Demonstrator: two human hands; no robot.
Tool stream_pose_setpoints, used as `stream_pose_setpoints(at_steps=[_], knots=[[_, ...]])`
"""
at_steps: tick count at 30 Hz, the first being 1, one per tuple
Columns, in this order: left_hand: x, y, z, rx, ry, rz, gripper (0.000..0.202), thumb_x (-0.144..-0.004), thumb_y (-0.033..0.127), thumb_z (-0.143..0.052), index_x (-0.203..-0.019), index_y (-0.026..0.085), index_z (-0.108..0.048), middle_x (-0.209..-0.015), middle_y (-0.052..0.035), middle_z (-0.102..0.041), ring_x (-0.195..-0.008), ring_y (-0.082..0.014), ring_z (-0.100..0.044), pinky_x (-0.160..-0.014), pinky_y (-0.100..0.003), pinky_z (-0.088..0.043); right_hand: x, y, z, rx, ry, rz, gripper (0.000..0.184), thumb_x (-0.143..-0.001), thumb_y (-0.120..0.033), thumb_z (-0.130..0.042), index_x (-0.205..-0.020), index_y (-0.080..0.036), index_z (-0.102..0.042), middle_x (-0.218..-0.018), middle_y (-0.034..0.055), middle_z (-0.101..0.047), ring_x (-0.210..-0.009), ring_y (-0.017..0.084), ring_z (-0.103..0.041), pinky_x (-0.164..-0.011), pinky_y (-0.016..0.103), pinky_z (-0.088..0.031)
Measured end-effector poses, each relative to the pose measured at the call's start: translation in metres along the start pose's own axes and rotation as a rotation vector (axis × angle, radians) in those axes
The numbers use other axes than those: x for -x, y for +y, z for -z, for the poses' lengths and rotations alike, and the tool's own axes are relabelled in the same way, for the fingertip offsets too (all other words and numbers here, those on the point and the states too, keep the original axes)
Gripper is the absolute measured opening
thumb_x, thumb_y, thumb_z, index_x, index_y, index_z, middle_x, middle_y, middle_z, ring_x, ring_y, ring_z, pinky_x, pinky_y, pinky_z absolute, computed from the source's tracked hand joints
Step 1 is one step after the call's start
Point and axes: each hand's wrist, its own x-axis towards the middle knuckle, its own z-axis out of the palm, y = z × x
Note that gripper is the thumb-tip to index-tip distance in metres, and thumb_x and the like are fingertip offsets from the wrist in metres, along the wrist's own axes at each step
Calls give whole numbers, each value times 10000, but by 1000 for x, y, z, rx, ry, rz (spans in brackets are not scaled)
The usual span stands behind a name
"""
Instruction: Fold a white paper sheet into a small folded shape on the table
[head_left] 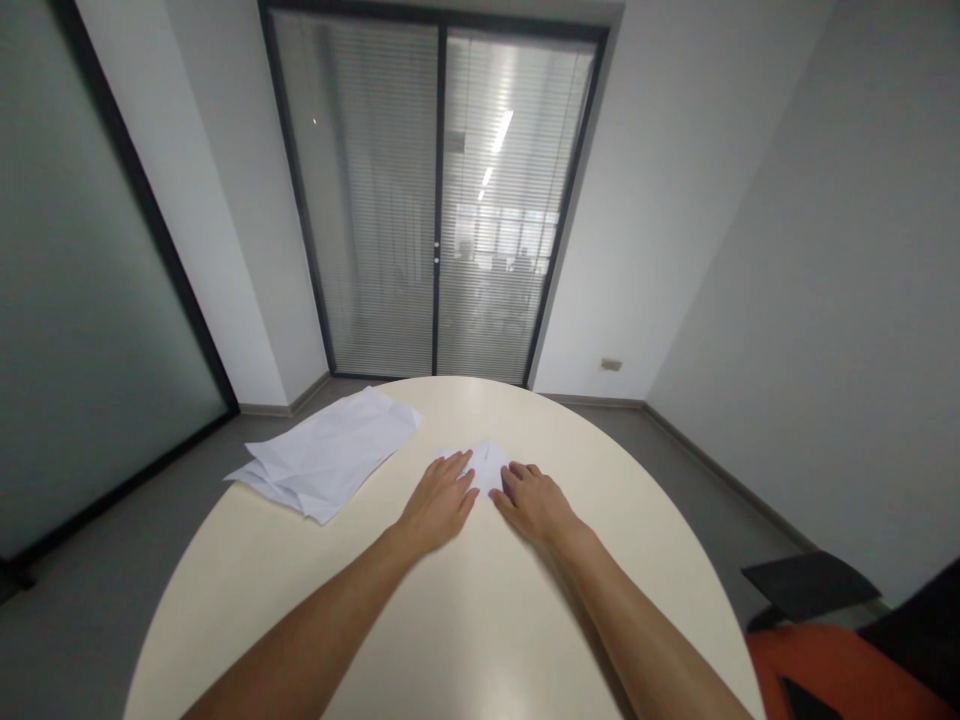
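You have a round cream table [465,620] in front of you, and it carries two lots of paper. A loose stack of white sheets [330,455] lies on its far left part, the sheets fanned and slightly crumpled, with the stack's left corners reaching the table's edge. The small folded white paper [489,466] lies near the middle of the table, a little beyond centre, well apart from the stack and directly under your fingertips. Your left hand [442,497] is spread flat, palm down, fingers stretched forward and close together, with the tips resting on the left part of the folded paper. Your right hand [536,502] is flat in the same way, palm down, fingers extended and touching the paper's right part. Neither hand grips anything; both simply press down on the paper from either side, with a pointed piece of it showing between them. Your forearms come in from the near edge and angle toward each other. Beyond the table stands a glass door with blinds [439,200], and an orange chair [847,670] sits at your lower right.
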Motion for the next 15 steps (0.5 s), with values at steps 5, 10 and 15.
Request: stream_pose_setpoints(at_steps=[5, 10, 15], knots=[[2, -7, -8, 25, -46, 63, 400, -1021, 346, -364, -1259, 157, -624, -1359, -131, -610, -1263, -246, -548, -1085, -427, -415, -1, -2, 8, -59, -13, 168, 417, -1006, -419, -370, -1150, -199, -694, -1141, 141, -658, -1059, 276, -577, -947, 392, -416], [5, -13, -11, 44, -65, 113, 416, -981, 384, -453, -1289, 151, -606, -1408, -138, -573, -1333, -282, -487, -1120, -465, -371, -2, -1, 6, -222, 3, 364, 332, -948, -268, -453, -1104, -209, -740, -1027, 89, -694, -1007, 224, -598, -927, 323, -442], [7, -15, -3, 176, -152, 18, 451, -907, 346, -548, -1322, 174, -590, -1459, -75, -536, -1371, -295, -434, -1163, -464, -331, -2, 8, 1, -322, 62, 350, 370, -863, -146, -458, -1122, -197, -717, -1084, 80, -718, -1042, 222, -613, -960, 347, -459]])
